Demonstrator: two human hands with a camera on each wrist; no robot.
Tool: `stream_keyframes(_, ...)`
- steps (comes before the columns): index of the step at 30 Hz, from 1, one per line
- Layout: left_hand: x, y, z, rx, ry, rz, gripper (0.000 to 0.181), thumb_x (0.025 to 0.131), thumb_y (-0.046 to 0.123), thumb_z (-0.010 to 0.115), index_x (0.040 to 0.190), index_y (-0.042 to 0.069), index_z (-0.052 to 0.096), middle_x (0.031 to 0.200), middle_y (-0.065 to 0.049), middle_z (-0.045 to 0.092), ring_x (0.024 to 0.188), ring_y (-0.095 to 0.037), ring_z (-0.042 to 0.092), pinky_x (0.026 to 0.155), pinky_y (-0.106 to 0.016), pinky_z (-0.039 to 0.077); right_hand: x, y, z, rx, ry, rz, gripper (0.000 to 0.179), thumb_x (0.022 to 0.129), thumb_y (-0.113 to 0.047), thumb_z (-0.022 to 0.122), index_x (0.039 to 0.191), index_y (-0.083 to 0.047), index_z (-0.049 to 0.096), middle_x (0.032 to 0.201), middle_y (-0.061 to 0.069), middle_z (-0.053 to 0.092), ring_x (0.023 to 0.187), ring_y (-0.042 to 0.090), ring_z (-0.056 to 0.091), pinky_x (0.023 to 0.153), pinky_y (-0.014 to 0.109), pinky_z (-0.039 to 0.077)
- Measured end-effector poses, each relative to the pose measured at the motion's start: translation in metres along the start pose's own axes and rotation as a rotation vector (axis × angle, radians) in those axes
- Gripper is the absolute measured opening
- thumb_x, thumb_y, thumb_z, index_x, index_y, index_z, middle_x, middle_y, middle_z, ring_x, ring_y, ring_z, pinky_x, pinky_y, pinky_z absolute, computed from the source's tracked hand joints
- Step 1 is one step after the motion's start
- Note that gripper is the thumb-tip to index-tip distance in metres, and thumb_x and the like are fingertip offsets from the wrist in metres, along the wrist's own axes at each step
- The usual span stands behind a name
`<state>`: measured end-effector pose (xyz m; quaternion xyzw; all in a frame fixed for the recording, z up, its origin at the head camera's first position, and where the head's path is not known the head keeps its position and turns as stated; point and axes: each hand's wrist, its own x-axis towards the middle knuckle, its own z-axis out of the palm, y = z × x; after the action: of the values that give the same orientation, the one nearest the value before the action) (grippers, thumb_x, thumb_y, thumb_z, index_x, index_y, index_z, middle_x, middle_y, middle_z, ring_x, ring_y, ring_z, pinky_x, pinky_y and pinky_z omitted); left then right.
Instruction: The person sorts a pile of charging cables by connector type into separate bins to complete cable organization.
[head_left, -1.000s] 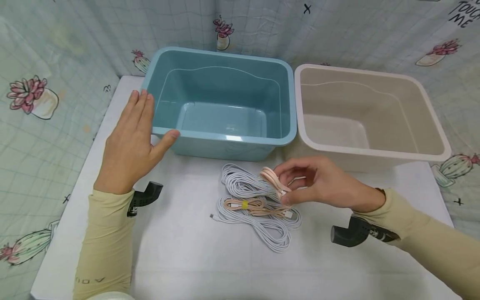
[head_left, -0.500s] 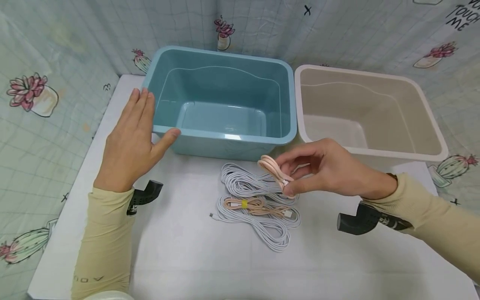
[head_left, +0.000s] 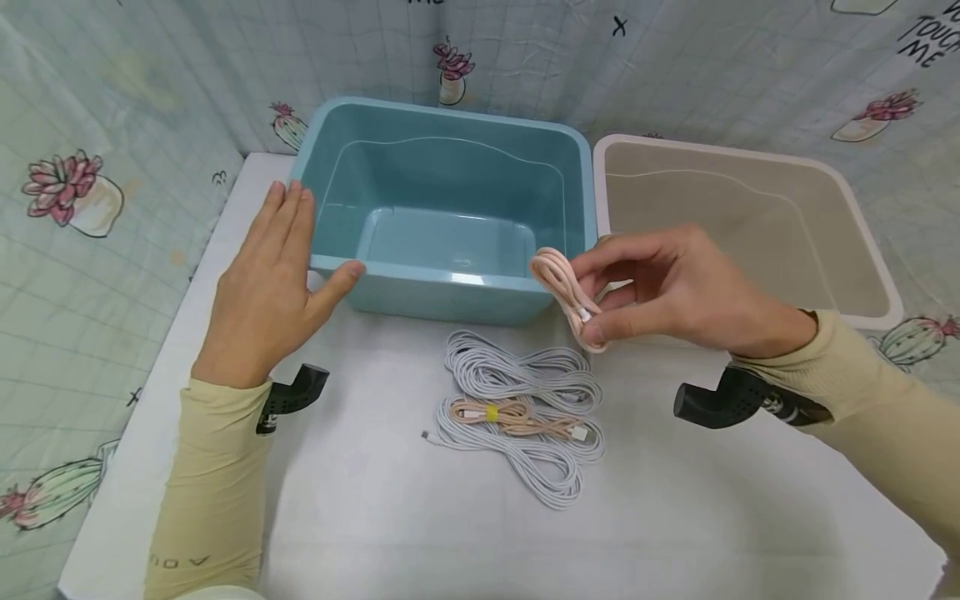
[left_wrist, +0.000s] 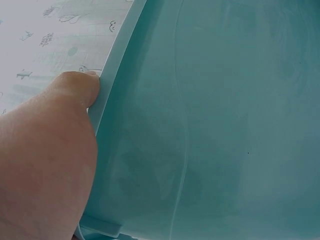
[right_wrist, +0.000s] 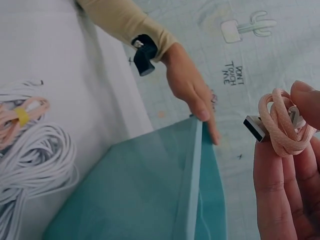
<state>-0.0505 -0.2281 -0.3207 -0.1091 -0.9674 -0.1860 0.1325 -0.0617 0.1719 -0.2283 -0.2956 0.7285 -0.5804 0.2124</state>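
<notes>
My right hand (head_left: 675,292) pinches a coiled peach USB cable (head_left: 558,283) between thumb and fingers, just in front of the line where the two bins meet. Its metal USB plug (right_wrist: 255,128) sticks out of the coil in the right wrist view. With fingers straight, my left hand (head_left: 262,283) rests against the near left corner of the blue bin (head_left: 450,296), the thumb along its front rim. Below the raised cable, white coiled cables (head_left: 517,367) lie on the table with another peach cable (head_left: 517,415) on top, wrapped with a yellow tie (head_left: 491,412).
A beige bin (head_left: 862,242) stands right of the blue one, partly hidden by my right hand and forearm. Patterned cloth (head_left: 525,50) hangs behind and beside the white table (head_left: 360,500).
My right hand has lifted the peach coil up and away from the cable pile, toward the bins. The left hand stays at the blue bin's corner.
</notes>
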Motion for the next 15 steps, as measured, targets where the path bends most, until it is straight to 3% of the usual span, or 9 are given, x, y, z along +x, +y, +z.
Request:
stream_keyframes(10, -0.001, -0.002, 0.000, -0.015, 0.014, 0.003, 0.091, 0.100, 0.057, 0.059, 0.163, 0.002, 0.025, 0.172, -0.015, 0.025, 0.165, -0.029, 0.014, 0.131, -0.053, 0.025, 0.020, -0.006, -0.005, 0.070, 0.033, -0.007, 0.043, 0.075, 0.019, 0.080, 0.116, 0.008, 0.073, 0.098, 0.009, 0.075, 0.090, 0.023, 0.069, 0.080, 0.031, 0.065)
stream_keyframes(15, -0.001, -0.001, 0.000, -0.014, 0.005, 0.001, 0.090, 0.100, 0.056, 0.059, 0.163, 0.002, 0.024, 0.173, -0.014, 0.024, 0.165, -0.029, 0.014, 0.131, -0.054, 0.025, 0.028, -0.008, -0.009, 0.014, 0.065, -0.004, 0.042, 0.076, 0.014, 0.082, 0.116, 0.005, 0.074, 0.098, 0.009, 0.074, 0.089, 0.023, 0.070, 0.080, 0.029, 0.065)
